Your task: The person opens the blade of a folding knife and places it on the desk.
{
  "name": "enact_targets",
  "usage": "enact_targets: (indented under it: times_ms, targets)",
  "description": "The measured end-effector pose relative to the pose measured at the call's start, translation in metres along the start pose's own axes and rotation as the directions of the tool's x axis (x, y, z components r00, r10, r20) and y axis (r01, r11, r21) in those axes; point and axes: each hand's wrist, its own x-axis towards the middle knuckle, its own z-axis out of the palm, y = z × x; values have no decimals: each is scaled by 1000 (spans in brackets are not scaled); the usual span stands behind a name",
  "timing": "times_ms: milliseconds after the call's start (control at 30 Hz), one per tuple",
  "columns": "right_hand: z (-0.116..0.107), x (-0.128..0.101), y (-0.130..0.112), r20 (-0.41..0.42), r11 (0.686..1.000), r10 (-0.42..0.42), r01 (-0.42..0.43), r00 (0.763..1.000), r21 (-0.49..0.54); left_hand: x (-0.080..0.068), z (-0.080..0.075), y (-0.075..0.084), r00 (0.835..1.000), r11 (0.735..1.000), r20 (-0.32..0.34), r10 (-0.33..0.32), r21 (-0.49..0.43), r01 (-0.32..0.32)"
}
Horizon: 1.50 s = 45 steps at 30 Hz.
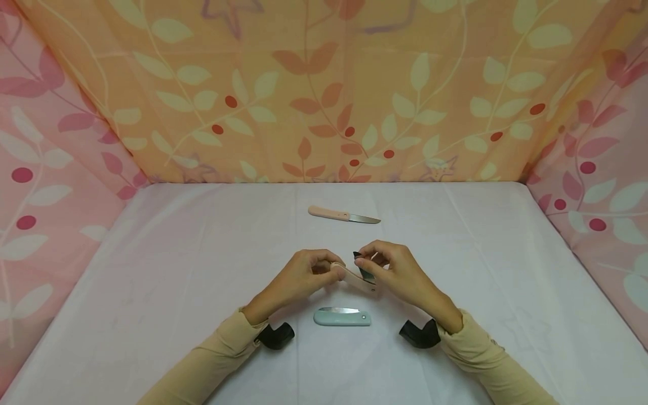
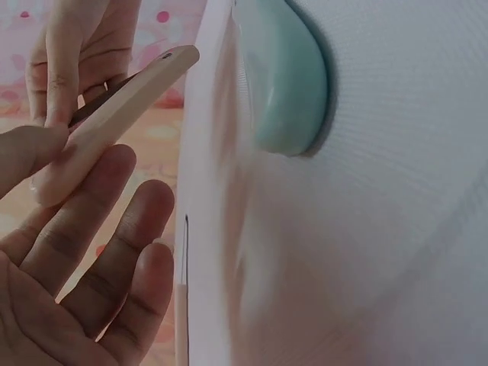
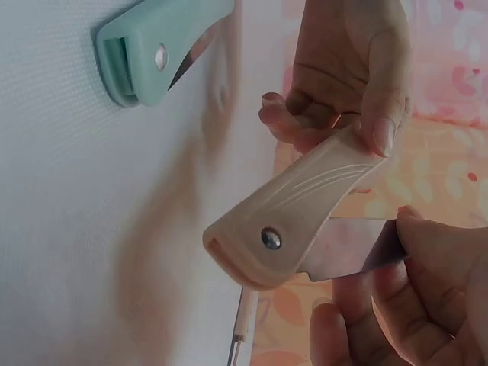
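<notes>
My left hand (image 1: pixel 304 273) pinches the end of a beige-handled folding knife (image 1: pixel 356 279) between thumb and fingers, above the white cloth. At the knife's other side, my right hand (image 1: pixel 402 270) pinches the blade (image 3: pixel 351 244) by its outer part. The right wrist view shows the blade angled partway out of the handle, near a round rivet. Below the hands lies a mint-green folding knife (image 1: pixel 342 319), its blade folded along the handle. Farther back, a second beige-handled knife (image 1: pixel 329 213) lies with its blade extended to the right.
A white cloth (image 1: pixel 243 225) covers the table. Patterned orange fabric (image 1: pixel 374 90) hangs along the back, with pink leafy fabric (image 1: pixel 45 225) at both sides. Black curved pieces (image 1: pixel 275 336) sit at both wrists.
</notes>
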Motion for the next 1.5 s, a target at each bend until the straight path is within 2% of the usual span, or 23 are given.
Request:
enact_targets:
  times_ms: [200, 333, 600, 800, 1200, 1500]
  targets:
    - [2, -1, -4, 0, 1000, -14, 14, 1000, 3, -1, -1, 0, 999, 1000, 32, 10, 14, -11]
    - [1, -1, -5, -17, 1000, -23, 23, 1000, -14, -1, -3, 0, 999, 999, 30, 34, 18, -34]
    - [-7, 1, -3, -64, 1000, 13, -11, 998, 18, 0, -7, -1, 1000, 999, 4, 16, -29, -16]
    - [-13, 2, -1, -51, 998, 56, -54, 997, 30, 1, -9, -1, 1000, 999, -18, 0, -36, -1]
    - [-22, 4, 7, -48, 994, 73, -68, 996, 82, 3, -16, -6, 998, 996, -67, 15, -83, -21]
    - [-32, 6, 10, -36, 986, 135, -130, 990, 107, 4, -25, -7, 992, 994, -117, 42, -94, -53]
